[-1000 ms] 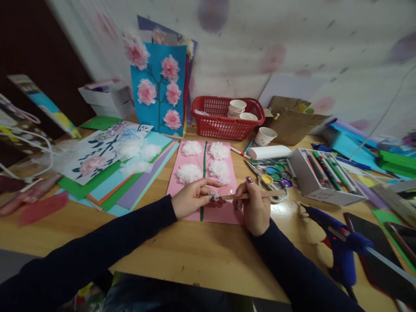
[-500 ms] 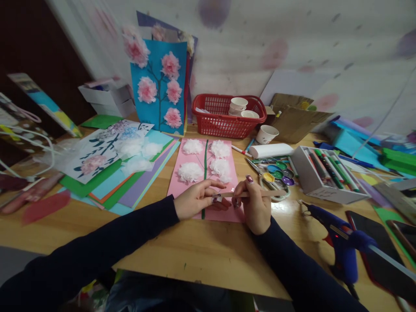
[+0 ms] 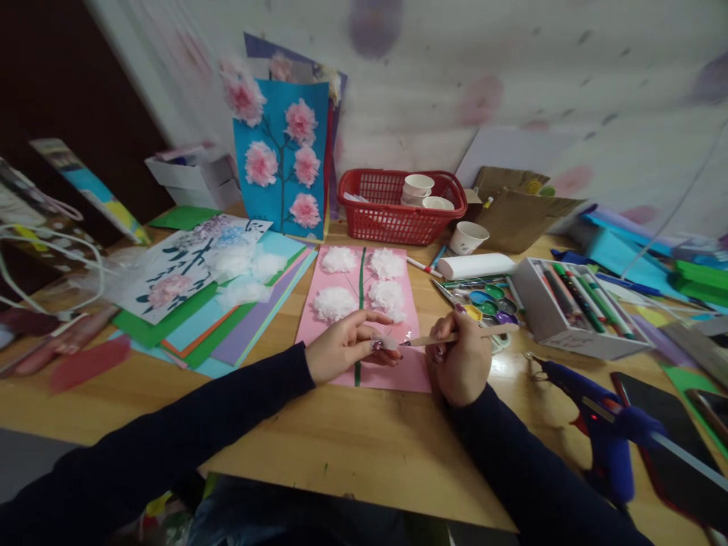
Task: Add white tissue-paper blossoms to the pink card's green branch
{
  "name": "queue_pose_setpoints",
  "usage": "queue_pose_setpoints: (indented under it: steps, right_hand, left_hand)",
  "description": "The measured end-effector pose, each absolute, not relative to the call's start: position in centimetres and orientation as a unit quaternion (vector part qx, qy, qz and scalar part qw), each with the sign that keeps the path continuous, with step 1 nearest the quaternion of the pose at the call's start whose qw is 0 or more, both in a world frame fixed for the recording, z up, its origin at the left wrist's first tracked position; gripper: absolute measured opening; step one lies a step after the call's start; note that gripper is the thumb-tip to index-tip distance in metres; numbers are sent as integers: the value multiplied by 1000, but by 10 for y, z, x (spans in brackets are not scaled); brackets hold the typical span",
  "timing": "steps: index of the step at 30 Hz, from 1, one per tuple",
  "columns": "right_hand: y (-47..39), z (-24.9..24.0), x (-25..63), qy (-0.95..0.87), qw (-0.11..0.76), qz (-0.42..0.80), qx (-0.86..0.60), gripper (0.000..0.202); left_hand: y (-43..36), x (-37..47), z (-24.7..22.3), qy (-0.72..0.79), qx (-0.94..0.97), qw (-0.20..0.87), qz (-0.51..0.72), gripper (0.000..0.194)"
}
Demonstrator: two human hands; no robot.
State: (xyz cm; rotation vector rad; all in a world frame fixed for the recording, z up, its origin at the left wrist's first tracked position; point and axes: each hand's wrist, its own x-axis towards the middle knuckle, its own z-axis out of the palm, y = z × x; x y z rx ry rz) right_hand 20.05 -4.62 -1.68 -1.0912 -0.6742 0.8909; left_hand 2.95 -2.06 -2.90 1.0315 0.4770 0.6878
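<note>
A pink sheet (image 3: 310,327) lies on the table, bearing white ruffled flowers (image 3: 335,303) and a dark green stem (image 3: 361,284). Over its lower part, my left hand (image 3: 344,347) pinches a small whitish piece (image 3: 387,343) between thumb and fingers; its kind is too small to make out. My right hand (image 3: 462,356) grips a slim pale wooden stick (image 3: 500,331), held nearly level. The stick's narrow tip points left, close to the whitish piece; whether they touch I cannot tell.
A blue hot glue gun (image 3: 606,425) stands at the right beside a dark phone (image 3: 665,447). Behind are a marker box (image 3: 591,341), a paint palette (image 3: 483,303) and a red basket (image 3: 392,224) with cups. Coloured paper (image 3: 239,341) is stacked left, before a blue flower picture (image 3: 284,174).
My right hand has moved slightly right, drawing the wooden stick back so its tip is now clear of my left fingers. My left hand stays nearly in place.
</note>
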Motion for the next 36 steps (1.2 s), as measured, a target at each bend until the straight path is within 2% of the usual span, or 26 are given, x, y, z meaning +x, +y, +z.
queue_pose_setpoints:
  steps: [7,13,17,22,28,31,36]
  right_hand:
    - [-51,-28,201,-384,653,434,-489,47]
    - [-52,-28,200,-395,643,440,-487,48]
    - [-51,-24,198,-399,645,424,-495,47]
    - [-50,-24,199,-418,635,397,-514,50]
    - [-46,-27,201,-429,644,402,-489,51]
    - [-42,-24,206,-392,683,393,-475,49]
    - [-31,-23,221,-427,697,279,-503,47]
  left_hand:
    - [-29,32,-22,243,540,753,286,33]
    - [-32,31,-20,242,580,732,262,30]
    - [-32,29,-19,241,590,726,258,33]
    - [-31,28,-15,251,587,731,241,47]
    - [-29,30,-11,276,571,731,254,32]
    - [-24,29,-10,304,573,711,273,26]
    - [-11,27,0,350,595,658,300,22]
